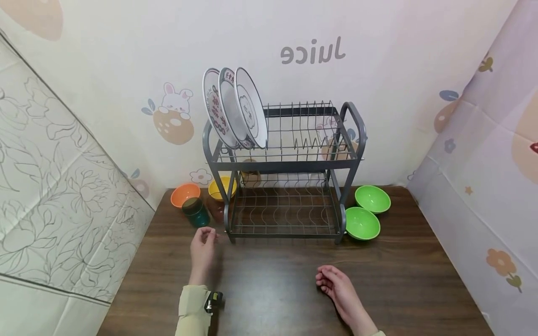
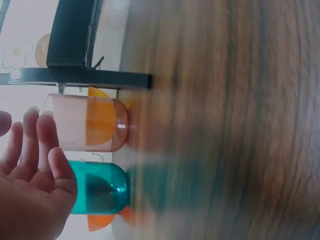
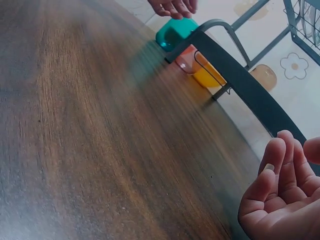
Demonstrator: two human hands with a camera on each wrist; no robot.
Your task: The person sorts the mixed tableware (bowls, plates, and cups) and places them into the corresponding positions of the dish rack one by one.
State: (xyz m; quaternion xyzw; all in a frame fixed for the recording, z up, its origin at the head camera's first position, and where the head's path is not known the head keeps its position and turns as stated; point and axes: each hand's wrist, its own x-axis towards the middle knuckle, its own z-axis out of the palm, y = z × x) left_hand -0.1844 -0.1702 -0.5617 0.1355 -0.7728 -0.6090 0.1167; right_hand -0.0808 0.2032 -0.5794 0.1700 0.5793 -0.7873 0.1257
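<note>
My left hand (image 1: 203,249) is just in front of a teal cup (image 1: 197,215) and a clear pink cup (image 2: 70,122), its fingers loosely bent with nothing between them. In the left wrist view the two cups stand side by side beyond the fingers, which overlap the pink one. Over the table, in front of the dish rack (image 1: 286,165), my right hand (image 1: 339,290) hangs with loosely curled, empty fingers. Three patterned plates (image 1: 252,109) lean upright in slots at the left of the rack's upper tier.
Behind the cups sit an orange bowl (image 1: 185,193) and a yellow bowl (image 1: 218,189). Two green bowls (image 1: 362,224) are right of the rack, one behind the other. The wooden table (image 1: 269,284) meets patterned wall sheets (image 1: 483,186) at the back and sides.
</note>
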